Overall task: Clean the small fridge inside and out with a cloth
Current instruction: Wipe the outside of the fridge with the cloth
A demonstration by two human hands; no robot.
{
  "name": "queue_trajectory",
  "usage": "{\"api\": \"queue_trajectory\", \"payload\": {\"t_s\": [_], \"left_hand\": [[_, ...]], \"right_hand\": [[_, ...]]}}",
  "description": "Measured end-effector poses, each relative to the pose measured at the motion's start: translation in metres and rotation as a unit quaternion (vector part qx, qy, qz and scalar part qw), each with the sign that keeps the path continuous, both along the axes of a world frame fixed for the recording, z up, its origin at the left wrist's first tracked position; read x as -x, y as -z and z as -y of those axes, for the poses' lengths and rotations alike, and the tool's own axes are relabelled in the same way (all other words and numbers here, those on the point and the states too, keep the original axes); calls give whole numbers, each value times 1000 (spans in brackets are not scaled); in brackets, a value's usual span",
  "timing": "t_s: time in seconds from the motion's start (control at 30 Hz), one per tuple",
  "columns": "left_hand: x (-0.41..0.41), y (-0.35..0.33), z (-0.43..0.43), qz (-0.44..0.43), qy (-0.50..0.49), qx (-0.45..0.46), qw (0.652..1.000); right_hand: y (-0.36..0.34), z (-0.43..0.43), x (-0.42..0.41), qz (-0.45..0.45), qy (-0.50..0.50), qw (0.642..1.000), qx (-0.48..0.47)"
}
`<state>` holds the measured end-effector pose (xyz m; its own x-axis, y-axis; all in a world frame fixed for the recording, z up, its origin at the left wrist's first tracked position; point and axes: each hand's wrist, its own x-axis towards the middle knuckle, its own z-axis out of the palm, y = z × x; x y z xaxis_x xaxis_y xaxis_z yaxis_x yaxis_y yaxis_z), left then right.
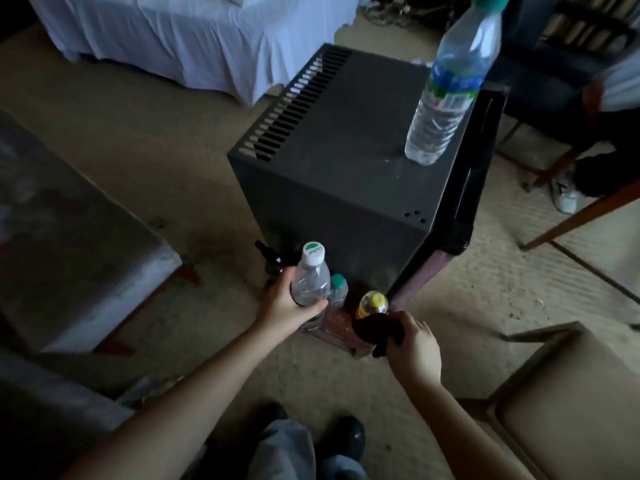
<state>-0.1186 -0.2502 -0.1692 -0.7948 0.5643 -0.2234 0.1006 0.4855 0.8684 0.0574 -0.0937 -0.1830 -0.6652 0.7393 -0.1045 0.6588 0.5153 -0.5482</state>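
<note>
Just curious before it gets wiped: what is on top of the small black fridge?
One clear water bottle stands upright on the fridge top, near the door side. The patch under its base is covered.

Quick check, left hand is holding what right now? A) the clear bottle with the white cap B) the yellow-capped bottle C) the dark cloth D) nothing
A: the left hand is wrapped around the clear white-capped bottle, while the dark cloth is gripped by the right hand.
</note>
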Motion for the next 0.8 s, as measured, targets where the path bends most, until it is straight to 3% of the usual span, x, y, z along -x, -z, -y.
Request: {"api": "queue_trajectory", "payload": {"t_s": [0.2, 0.43, 0.8], "left_hand": [[-25, 90, -17, 73, 10, 109, 991], [-42, 169, -57, 70, -45, 141, 986], [-40, 217, -76, 46, -56, 132, 989]], "right_hand": [[19, 9, -11, 15, 39, 998, 41], [47, -14, -22, 4, 68, 997, 43], [68, -21, -12, -4, 69, 997, 31]]}}
